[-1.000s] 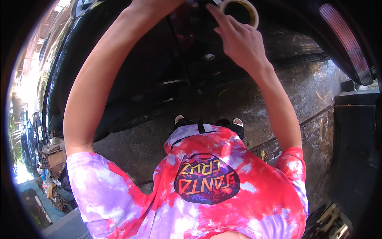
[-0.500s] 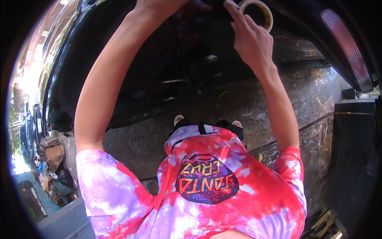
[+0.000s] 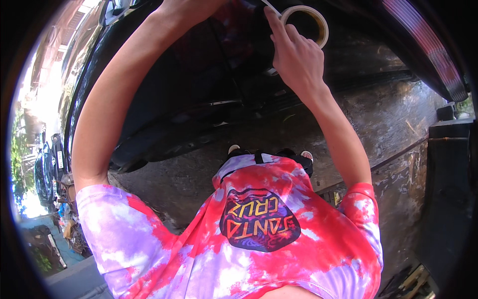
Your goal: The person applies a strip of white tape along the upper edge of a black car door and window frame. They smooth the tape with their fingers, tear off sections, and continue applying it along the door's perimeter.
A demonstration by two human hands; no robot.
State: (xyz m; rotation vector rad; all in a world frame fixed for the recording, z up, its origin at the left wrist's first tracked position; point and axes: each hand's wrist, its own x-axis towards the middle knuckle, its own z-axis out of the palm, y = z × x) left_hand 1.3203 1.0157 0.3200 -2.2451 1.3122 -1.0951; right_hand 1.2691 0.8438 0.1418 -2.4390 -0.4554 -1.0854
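Observation:
A roll of pale masking tape is in my right hand, near the top of the view. The fingers bend against its left side, and a short light strip runs off it by my index fingertip; the thumb is hidden. At the top edge my left hand is cut off, so its fingers do not show. Both arms reach forward over the glossy black body of a car, which fills the space in front of me.
A long ribbed red car light curves down the right side. Below it stands a dark box-like block. Worn, stained floor lies under the car and around my feet. Clutter is heaped at the lower left, beside a grey ledge.
My right hand and the tape roll have moved left and slightly down, showing more of the roll. My left arm has shifted left. The whole view has turned a little.

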